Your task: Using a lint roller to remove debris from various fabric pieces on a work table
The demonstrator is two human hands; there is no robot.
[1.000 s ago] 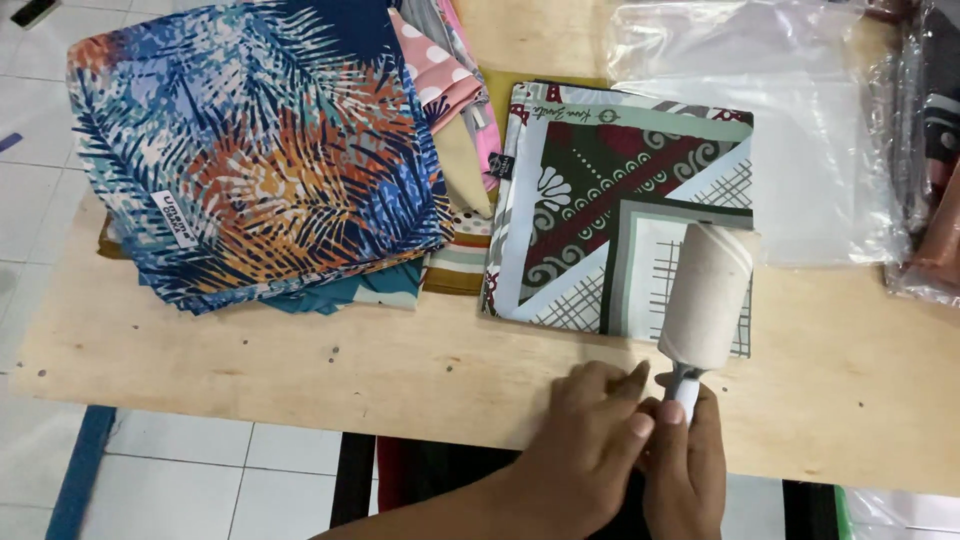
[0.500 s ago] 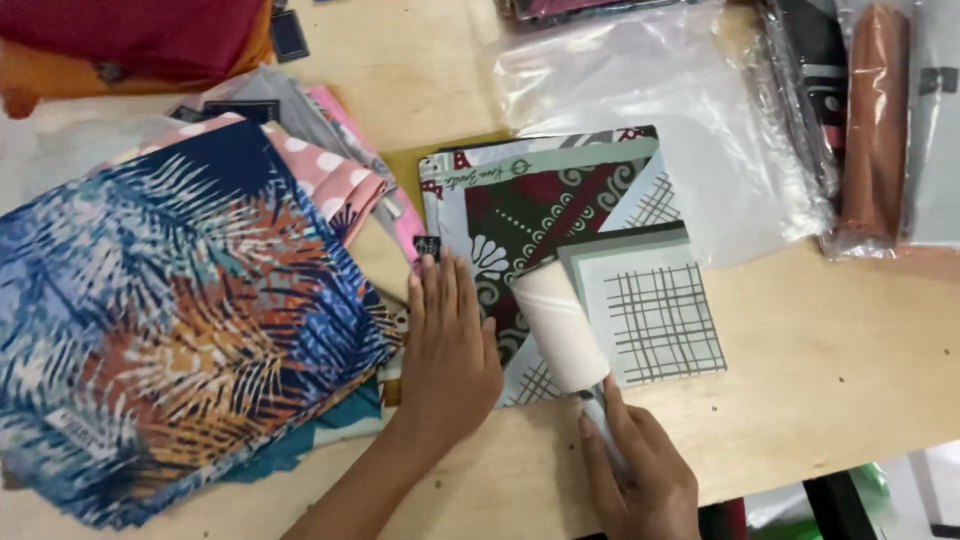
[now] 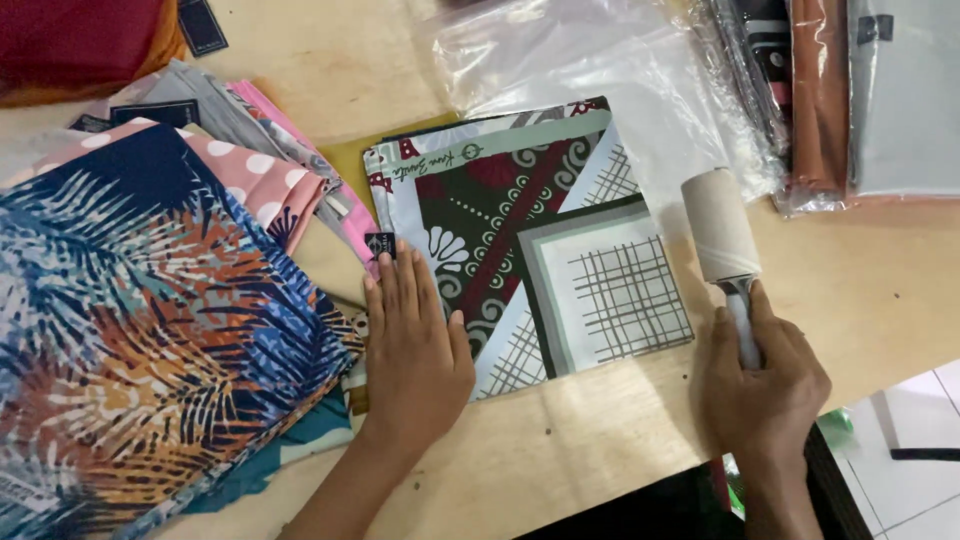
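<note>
A folded scarf with maroon, white and grey patterns lies flat on the wooden table. My left hand presses flat on its left edge, fingers together and pointing away from me. My right hand grips the handle of a lint roller, whose pale cylinder rests just off the scarf's right edge, on the table beside a clear plastic bag.
A pile of folded fabrics, topped by a blue and orange leaf print, fills the left side. Bagged fabrics lie at the top right. Red cloth sits at the top left. The table's near edge runs along the bottom right, with tiled floor beyond it.
The lint roller has moved from the middle of the scarf to just past its right edge. My left hand stays pressed on the scarf's left side.
</note>
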